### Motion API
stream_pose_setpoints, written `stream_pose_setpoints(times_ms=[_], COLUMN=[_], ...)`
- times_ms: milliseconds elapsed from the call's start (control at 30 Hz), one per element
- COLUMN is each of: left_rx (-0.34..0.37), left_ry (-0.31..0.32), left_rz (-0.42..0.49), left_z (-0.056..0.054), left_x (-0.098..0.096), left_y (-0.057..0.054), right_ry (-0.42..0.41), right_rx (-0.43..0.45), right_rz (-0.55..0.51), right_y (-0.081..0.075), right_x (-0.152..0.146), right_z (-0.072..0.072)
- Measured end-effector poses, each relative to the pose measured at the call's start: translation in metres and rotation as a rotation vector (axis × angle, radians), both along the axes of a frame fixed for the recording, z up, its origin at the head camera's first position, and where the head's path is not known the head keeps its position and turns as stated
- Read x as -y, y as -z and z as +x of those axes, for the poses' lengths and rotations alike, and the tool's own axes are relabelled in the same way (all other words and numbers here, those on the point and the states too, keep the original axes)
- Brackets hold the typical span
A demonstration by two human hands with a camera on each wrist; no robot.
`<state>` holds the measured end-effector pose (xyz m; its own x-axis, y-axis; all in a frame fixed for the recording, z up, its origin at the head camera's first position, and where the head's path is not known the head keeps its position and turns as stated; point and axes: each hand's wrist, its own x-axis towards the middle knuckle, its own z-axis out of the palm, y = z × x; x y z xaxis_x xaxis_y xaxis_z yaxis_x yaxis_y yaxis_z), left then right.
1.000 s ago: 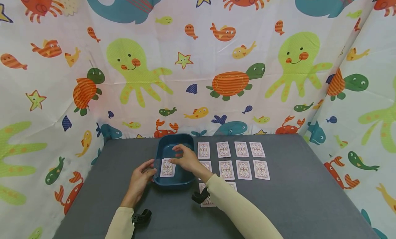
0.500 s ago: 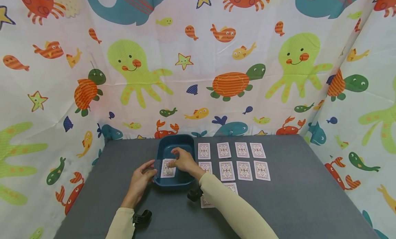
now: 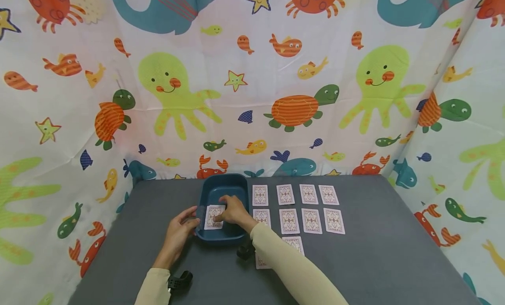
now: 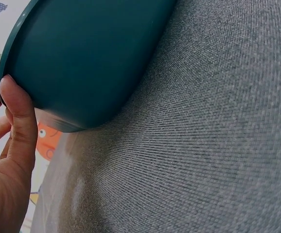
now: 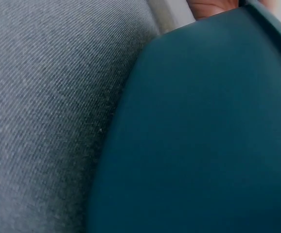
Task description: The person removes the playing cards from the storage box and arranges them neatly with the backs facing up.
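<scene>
A dark blue plastic tub (image 3: 225,242) sits on the grey table, with a patterned playing card (image 3: 213,213) lying back up on its floor. My left hand (image 3: 179,232) pinches the tub's left rim; in the left wrist view the thumb (image 4: 19,104) lies on the outer wall. Reaching over the tub's right side, my right hand (image 3: 235,212) touches the card near its right edge with a thumb tip, the index finger arched above and apart. The right wrist view shows mostly the tub's outer wall (image 5: 194,121); the right fingers are hidden there.
Right of the tub, more face-down cards lie in rows, including a back-row card (image 3: 260,195) and a middle-row card (image 3: 289,221). My right sleeve (image 3: 289,265) partly covers the front row's cards. A curtain (image 3: 252,86) printed with sea animals hangs behind the table.
My right hand has shifted slightly down and left, its thumb moving from the card's upper right edge onto its face. My left hand stays at the rim.
</scene>
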<state>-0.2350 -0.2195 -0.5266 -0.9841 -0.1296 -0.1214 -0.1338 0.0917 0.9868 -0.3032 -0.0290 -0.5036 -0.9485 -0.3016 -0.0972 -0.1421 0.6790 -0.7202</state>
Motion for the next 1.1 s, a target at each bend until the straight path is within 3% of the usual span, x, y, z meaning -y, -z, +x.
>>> stream_pose_setpoints(times_ms=[200, 567, 833, 1100], left_rx=[0.015, 0.004, -0.001, -0.004], left_ry=[0.018, 0.003, 0.011, 0.008], left_rz=[0.016, 0.005, 0.009, 0.017], left_z=[0.004, 0.007, 0.005, 0.001], left_x=[0.000, 0.000, -0.001, -0.001], left_y=[-0.004, 0.000, 0.003, 0.000], right_ry=[0.011, 0.003, 0.003, 0.001], right_rx=[0.030, 0.012, -0.023, -0.010], right_rz=[0.041, 0.120, 0.177, 0.162], right_y=[0.004, 0.009, 0.013, 0.009], right_x=[0.002, 0.005, 0.004, 0.004], right_z=[0.001, 0.001, -0.001, -0.004])
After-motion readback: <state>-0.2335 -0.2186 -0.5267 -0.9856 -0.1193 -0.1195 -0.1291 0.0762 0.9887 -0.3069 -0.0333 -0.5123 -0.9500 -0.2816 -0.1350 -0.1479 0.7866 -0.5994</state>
